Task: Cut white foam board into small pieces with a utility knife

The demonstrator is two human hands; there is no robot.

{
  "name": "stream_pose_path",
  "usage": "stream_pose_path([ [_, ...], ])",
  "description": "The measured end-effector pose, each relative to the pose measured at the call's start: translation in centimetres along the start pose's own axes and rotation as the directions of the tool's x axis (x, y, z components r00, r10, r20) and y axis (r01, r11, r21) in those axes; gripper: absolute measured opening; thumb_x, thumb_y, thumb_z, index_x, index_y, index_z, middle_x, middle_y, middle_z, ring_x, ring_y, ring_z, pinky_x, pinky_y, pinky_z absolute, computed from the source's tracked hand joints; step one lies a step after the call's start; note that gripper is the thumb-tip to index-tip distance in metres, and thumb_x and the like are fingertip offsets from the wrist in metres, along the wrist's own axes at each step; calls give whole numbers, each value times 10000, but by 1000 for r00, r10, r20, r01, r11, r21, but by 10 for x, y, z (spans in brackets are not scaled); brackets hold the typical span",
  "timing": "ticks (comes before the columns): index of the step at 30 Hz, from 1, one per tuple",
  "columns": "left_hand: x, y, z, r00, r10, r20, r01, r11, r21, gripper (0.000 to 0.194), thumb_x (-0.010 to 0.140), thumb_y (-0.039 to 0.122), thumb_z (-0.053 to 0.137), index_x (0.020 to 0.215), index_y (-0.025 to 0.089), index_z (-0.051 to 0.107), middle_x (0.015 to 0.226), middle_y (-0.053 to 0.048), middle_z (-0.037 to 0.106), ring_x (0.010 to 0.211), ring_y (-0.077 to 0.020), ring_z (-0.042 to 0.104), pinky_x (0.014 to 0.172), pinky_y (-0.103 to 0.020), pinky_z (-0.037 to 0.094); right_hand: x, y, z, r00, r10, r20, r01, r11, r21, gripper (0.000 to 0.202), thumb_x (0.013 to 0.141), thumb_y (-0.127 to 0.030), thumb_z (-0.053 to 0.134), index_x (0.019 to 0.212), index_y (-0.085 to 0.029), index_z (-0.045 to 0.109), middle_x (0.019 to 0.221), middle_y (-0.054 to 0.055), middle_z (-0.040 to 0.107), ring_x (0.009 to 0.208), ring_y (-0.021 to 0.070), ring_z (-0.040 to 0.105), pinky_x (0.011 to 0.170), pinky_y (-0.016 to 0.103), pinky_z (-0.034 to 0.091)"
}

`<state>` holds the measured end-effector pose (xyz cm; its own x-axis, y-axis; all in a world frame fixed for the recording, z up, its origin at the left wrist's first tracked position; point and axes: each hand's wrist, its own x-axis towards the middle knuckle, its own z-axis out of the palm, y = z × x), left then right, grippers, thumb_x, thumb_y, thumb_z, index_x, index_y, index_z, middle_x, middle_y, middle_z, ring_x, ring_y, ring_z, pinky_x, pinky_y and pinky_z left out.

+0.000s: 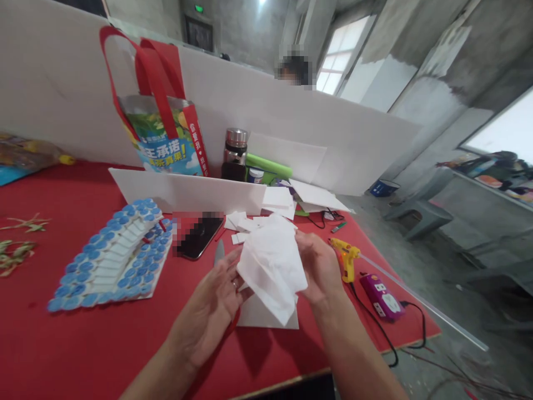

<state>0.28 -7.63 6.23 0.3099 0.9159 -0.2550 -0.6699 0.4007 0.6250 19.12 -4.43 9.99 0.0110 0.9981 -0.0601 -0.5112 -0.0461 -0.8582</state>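
Observation:
A thin, creased white tissue (272, 261) is held up between my two hands above the red table. My left hand (220, 294), a ring on one finger, has its fingers at the tissue's left edge, with some fingertips hidden behind it. On the right edge, my right hand (320, 266) grips the tissue, its fingers partly hidden. Beneath it lies a flat white board piece (270, 314). Just beyond my left fingers a knife blade (219, 251) rests on the table, and small white board scraps (237, 221) lie behind the tissue.
Left lies a panel covered in blue-and-white discs (112, 255), near a dark phone (202, 236). A yellow glue gun (347, 258) with a long clear stick and a purple power box (382, 297) lie right. Behind stand a shopping bag (166, 139) and a flask (236, 145). Someone's head shows beyond the partition.

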Motion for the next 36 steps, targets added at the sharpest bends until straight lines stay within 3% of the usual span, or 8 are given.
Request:
stream_pose_path([
  [4,-13,-21,1,966,-6,-258,17,999,43,575,817,258,894,1353,210,692,1440,-117,699,1431,-331,592,1215,-454,495,-31,17,-26,987,51,-154,-31,992,126,205,722,-289,815,723,-222,622,701,-36,626,599,131,583,571,237,521],
  [8,-40,-37,-13,941,171,-292,-149,984,96,537,895,350,837,1404,265,687,1584,-64,599,1524,-310,494,1258,-418,453,-54,17,-36,971,-24,-238,56,990,131,172,766,-306,793,760,-240,634,754,-30,641,637,145,595,592,249,527],
  [14,-46,-42,20,990,-138,5,138,988,-73,584,952,560,739,1397,184,700,1475,-151,674,1501,-384,511,1248,-508,453,-81,43,-26,995,73,-71,-67,993,96,247,785,-406,827,797,-233,651,687,-15,634,565,148,572,530,249,491],
  [17,-41,-44,25,983,-182,27,183,960,-211,633,949,635,697,1361,154,702,1374,-165,725,1441,-383,575,1229,-513,465,-96,50,-28,992,-96,81,108,982,-158,126,921,-350,721,876,-247,663,908,40,755,747,186,712,646,281,573],
  [23,-41,-52,2,889,-418,185,456,838,-300,832,735,706,865,1273,89,714,1102,-183,794,1139,-423,750,1005,-516,619,-113,44,-34,673,-181,717,732,306,-609,97,908,-228,704,998,-246,672,1366,88,746,1458,299,573,1322,572,278],
  [26,-40,-56,2,819,-552,156,571,760,-311,602,833,442,868,1265,53,712,952,-156,801,950,-353,803,832,-405,663,-117,37,-39,576,-183,796,811,248,-530,184,944,-341,754,1081,-236,691,1254,79,801,1373,274,655,1329,530,303],
  [31,-38,-60,9,828,-561,7,525,770,-363,389,999,283,685,1314,56,704,892,-127,810,863,-297,821,808,-374,670,-131,23,-56,767,-431,475,611,267,-745,567,882,-200,793,1403,-364,641,1346,91,751,1359,373,652,1157,669,515],
  [36,-39,-64,11,892,-452,-26,428,861,-275,503,984,367,707,1400,85,680,1106,-179,820,1080,-381,795,1016,-499,634,-138,39,-69,835,-429,345,474,239,-848,696,839,-297,823,1495,-363,600,1464,126,662,1378,416,617,1070,657,583],
])
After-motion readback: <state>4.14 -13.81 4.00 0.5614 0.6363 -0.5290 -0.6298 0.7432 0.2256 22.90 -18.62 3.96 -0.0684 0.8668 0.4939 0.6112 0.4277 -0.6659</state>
